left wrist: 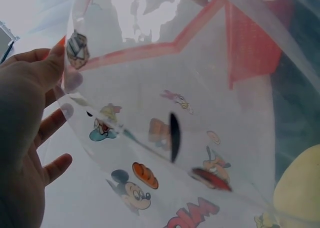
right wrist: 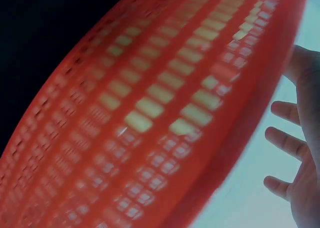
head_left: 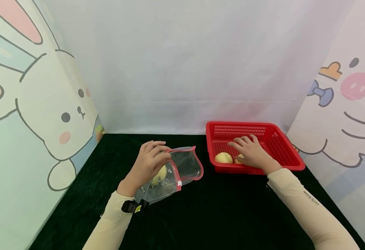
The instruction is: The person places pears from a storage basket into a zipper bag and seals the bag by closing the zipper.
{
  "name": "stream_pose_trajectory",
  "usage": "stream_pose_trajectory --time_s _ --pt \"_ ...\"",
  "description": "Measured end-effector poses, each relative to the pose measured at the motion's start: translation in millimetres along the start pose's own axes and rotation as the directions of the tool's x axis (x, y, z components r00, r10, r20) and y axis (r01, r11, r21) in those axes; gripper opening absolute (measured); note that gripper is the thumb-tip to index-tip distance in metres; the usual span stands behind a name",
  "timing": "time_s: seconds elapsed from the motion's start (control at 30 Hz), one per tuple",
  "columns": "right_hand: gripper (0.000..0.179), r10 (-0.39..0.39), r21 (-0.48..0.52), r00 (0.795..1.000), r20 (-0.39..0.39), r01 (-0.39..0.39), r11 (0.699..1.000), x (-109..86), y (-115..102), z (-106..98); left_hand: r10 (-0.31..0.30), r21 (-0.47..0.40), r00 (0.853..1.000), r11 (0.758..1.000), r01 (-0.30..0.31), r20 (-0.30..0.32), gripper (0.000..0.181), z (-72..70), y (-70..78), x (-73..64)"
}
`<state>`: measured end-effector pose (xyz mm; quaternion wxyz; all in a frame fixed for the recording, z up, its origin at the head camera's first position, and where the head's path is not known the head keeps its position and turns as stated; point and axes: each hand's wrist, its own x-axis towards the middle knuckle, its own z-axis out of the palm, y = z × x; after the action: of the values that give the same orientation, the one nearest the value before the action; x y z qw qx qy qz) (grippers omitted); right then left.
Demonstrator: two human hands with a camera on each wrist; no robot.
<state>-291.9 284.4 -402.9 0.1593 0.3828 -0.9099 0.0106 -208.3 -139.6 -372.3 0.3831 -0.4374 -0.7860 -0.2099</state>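
My left hand (head_left: 149,161) pinches the upper edge of a clear zip bag (head_left: 169,184) with pink-red edging and a white slider. Cartoon prints show on the bag in the left wrist view, and its mouth gapes to the right. A pale yellow round object (head_left: 159,176) lies inside it. Over the near side of a red plastic basket (head_left: 282,149), my right hand (head_left: 253,151) reaches in with fingers spread. Two more pale yellow round objects (head_left: 223,158) sit in there, one partly hidden by that hand. Whether it touches that one, I cannot tell.
Dark green cloth (head_left: 220,211) covers the table. A white curtain (head_left: 182,69) stands behind it, with a rabbit-print panel (head_left: 60,114) at left and another cartoon panel (head_left: 351,125) at right, close to the basket. The basket's slotted wall (right wrist: 150,102) fills much of the right wrist view.
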Motion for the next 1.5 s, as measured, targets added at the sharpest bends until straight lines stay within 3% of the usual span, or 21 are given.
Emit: stream_pose_trajectory --time_s 0.27,0.53,1.0,1.1,1.33,1.5 --pt "0.058 0.17 -0.033 0.962 0.213 -0.166 0.986 -10.4 21.6 3.8 0.007 -0.001 1.0 1.0 -0.007 -0.007 0.039 -0.5 -0.7 -0.2" --pt "0.051 0.197 -0.021 0.934 0.299 -0.2 0.98 -13.9 31.6 8.1 0.012 -0.001 1.0 1.0 -0.012 -0.014 0.038 0.8 -0.7 -0.8" --pt "0.06 0.329 0.019 0.861 0.387 -0.365 0.931 -24.5 47.6 17.7 0.025 0.003 1.0 1.0 -0.025 -0.017 0.036 1.7 -0.4 -0.2" --pt "0.063 0.326 0.028 0.863 0.386 -0.364 0.931 -25.5 51.7 20.2 0.028 0.004 0.999 1.0 -0.028 -0.02 0.037 2.1 -1.0 -0.1" --pt "0.061 0.253 -0.013 0.909 0.332 -0.264 0.965 -22.5 54.4 22.4 0.03 0.003 0.999 1.0 -0.03 -0.017 0.037 3.3 -2.4 -0.5" --pt "0.059 0.238 -0.038 0.925 0.295 -0.238 0.971 -20.4 53.5 21.5 0.029 0.002 0.999 1.0 -0.029 -0.016 0.037 3.2 -2.3 -0.2"
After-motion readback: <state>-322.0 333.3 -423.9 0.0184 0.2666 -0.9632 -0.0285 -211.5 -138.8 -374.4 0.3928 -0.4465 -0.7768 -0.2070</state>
